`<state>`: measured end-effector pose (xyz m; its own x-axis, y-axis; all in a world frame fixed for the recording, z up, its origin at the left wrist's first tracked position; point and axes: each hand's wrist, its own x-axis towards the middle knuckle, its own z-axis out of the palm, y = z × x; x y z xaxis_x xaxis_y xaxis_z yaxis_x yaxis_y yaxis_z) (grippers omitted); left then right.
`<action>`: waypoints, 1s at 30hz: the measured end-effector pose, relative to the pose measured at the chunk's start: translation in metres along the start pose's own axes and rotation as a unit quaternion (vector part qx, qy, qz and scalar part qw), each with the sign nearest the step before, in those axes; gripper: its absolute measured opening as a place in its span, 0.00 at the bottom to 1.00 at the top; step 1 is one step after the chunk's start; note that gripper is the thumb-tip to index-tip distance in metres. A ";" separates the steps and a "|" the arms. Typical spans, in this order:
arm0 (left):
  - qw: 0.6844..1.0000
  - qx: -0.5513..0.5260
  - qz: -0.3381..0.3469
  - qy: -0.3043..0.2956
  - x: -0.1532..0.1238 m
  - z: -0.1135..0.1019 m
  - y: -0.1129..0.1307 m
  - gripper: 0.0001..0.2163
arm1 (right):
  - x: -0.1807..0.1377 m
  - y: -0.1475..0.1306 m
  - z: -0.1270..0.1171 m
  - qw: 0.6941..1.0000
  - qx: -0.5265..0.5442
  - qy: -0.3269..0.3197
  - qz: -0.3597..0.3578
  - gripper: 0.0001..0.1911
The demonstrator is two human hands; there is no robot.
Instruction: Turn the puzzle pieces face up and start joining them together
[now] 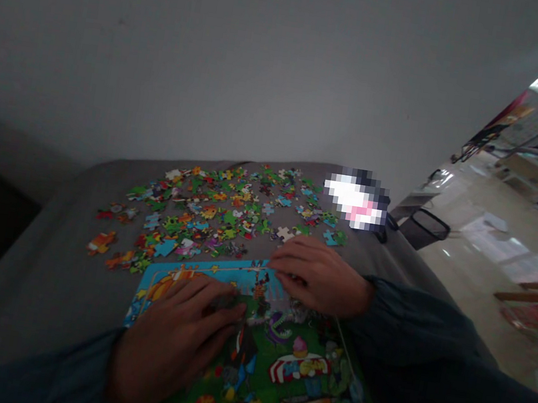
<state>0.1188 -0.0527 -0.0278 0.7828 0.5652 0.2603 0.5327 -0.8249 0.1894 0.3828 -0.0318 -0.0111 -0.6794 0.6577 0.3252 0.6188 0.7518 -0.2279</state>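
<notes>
A brightly printed puzzle board (275,364) with cartoon figures lies in front of me, its blue top edge facing the wall. My left hand (181,336) is over the board's left part, fingers bent and thumb close to them; what lies between them is too dark to make out. My right hand (321,277) is at the board's top edge, its fingers curled together and pointing left. Anything in its grasp is hidden. Just beyond that hand is a pale puzzle piece (284,233), with a blue puzzle piece (330,237) to its right.
Loose puzzle pieces (231,216) are spread over the grey cloth (67,232) behind the board. A blurred-out bright object (357,200) lies at the back right. The grey wall (269,67) rises behind. Beyond the right edge are a shiny floor (475,239) and furniture.
</notes>
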 end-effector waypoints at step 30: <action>0.991 0.098 -0.089 -0.029 -0.003 0.006 -0.078 0.20 | -0.003 0.060 0.024 0.967 0.011 0.087 0.240 0.09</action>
<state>0.0763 0.0099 -0.0493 0.6847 0.7057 0.1823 0.7121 -0.7010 0.0391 0.4123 0.0122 -0.0474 -0.2380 0.9152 0.3252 0.8366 0.3633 -0.4101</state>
